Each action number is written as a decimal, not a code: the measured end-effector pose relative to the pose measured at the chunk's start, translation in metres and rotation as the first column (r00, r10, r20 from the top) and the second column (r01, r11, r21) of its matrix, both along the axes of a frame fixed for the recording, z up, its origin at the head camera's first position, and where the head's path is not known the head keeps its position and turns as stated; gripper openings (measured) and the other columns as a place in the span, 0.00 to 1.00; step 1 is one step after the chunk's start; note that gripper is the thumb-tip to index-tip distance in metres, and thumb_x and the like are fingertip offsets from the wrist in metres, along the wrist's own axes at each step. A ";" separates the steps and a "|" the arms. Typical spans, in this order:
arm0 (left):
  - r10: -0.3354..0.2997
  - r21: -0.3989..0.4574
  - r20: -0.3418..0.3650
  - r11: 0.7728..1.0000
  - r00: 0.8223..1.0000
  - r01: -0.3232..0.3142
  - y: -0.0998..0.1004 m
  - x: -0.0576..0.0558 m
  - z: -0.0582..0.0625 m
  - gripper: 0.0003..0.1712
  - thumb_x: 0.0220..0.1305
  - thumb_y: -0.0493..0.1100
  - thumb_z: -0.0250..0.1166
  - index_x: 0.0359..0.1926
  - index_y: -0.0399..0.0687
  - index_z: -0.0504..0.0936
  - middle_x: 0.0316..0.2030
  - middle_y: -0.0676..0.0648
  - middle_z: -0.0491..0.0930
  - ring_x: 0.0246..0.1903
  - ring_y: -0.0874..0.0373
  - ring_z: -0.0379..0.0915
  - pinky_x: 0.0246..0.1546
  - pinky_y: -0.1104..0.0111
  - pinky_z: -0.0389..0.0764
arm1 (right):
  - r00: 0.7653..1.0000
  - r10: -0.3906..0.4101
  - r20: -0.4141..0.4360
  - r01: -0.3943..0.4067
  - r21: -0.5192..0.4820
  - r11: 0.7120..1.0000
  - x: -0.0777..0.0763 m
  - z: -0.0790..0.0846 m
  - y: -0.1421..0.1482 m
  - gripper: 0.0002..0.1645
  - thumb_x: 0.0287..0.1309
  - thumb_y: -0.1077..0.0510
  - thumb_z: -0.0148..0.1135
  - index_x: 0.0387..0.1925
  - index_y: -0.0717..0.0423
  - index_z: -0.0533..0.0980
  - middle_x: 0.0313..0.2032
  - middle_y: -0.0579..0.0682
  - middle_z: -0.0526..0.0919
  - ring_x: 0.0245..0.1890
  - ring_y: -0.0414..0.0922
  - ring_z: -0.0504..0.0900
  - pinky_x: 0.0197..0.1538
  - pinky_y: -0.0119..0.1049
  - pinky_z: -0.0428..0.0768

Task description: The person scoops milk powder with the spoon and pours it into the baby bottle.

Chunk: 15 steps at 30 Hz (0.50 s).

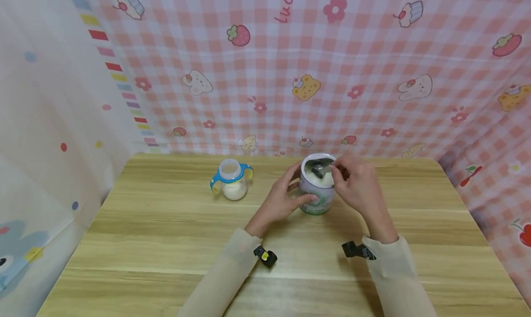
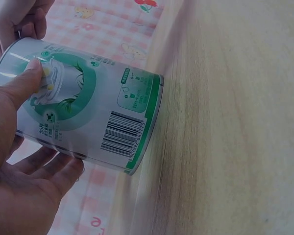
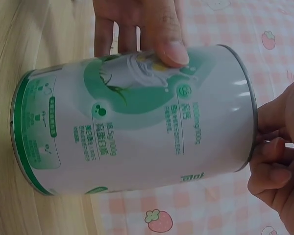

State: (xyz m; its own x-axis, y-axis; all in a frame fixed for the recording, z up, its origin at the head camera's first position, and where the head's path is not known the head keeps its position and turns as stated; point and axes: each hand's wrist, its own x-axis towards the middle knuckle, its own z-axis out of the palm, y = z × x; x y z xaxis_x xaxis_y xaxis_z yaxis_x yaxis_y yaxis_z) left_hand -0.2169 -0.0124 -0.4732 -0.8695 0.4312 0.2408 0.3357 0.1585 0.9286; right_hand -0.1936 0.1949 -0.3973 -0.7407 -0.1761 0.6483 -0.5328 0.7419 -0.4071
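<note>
A white and green milk powder can (image 1: 316, 198) stands uncovered near the table's back edge, pale powder showing inside. My left hand (image 1: 282, 198) grips its side, thumb across the front and fingers around the far side. In the left wrist view the can's printed wall (image 2: 88, 98) shows a barcode and a picture of milk. At the can's rim, my right hand (image 1: 357, 184) pinches a metal spoon (image 1: 318, 171), whose bowl is inside the can over the powder. In the right wrist view the can hides the spoon, and curled right fingers (image 3: 272, 174) show at the rim.
Left of the can stands a lidless baby bottle (image 1: 234, 189) with blue and yellow handles and white powder inside. The wooden table (image 1: 166, 252) meets a pink checked cloth (image 1: 265, 68) at the back. A pale cloth (image 1: 54, 123) hangs at the left.
</note>
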 end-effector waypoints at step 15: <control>-0.013 0.001 -0.020 1.000 1.000 0.013 0.000 0.000 -0.001 0.51 0.62 0.46 0.75 0.79 0.69 0.56 0.73 0.47 0.68 0.74 0.51 0.64 0.72 0.57 0.73 | 0.994 0.027 0.105 -0.028 0.007 1.000 0.004 0.002 -0.010 0.07 0.60 0.64 0.68 0.26 0.58 0.85 0.19 0.49 0.82 0.18 0.38 0.72 0.21 0.30 0.71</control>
